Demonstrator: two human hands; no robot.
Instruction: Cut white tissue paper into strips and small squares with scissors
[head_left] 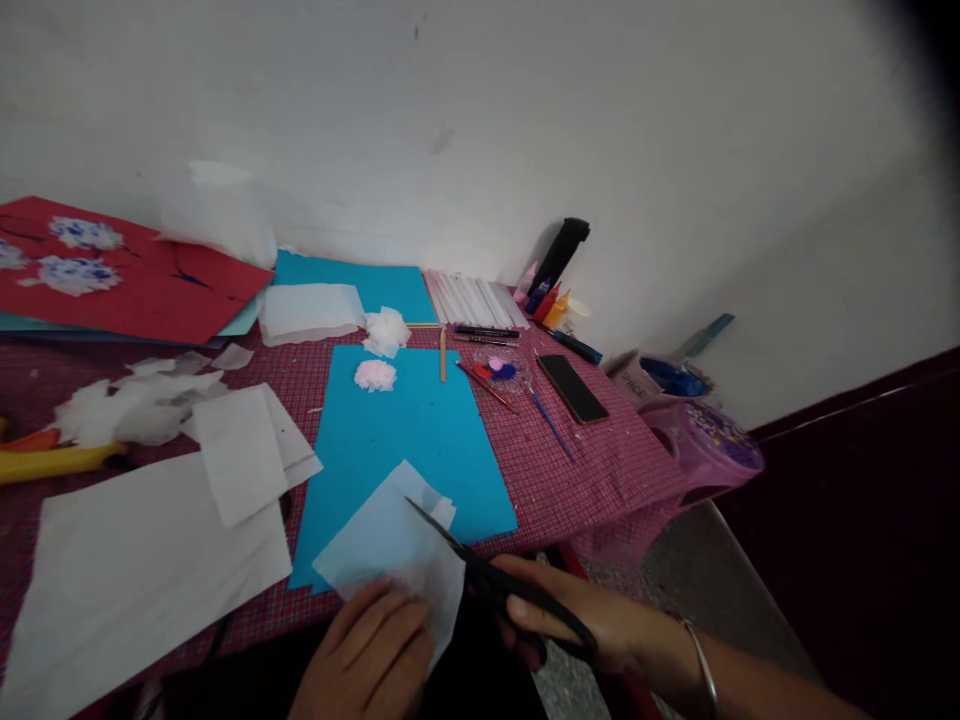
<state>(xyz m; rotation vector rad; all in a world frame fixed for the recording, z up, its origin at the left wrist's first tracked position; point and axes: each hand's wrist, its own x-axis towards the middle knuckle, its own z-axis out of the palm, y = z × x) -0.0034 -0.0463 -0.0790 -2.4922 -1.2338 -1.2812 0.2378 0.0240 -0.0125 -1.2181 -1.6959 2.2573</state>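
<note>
My left hand (371,645) grips the lower part of a folded sheet of thin white tissue paper (382,530) at the table's front edge. In my right hand (540,610) is a pair of black-handled scissors (487,575). Its upper blade lies across the paper's right side, while the lower blade is hidden. Under and beyond the paper is a blue sheet (405,430), bearing a fluffy pale pink tissue puff (375,375). A white tissue bunch (386,331) sits just behind it.
Left are large white paper (150,570), tissue scraps (142,405), a yellow-handled tool (60,463) and red card (142,270) with flowers. Right are a paint palette (496,370), brushes (551,422), a phone (572,388) and paint bottles (544,298). A pink bin (705,445) stands beyond the table's edge.
</note>
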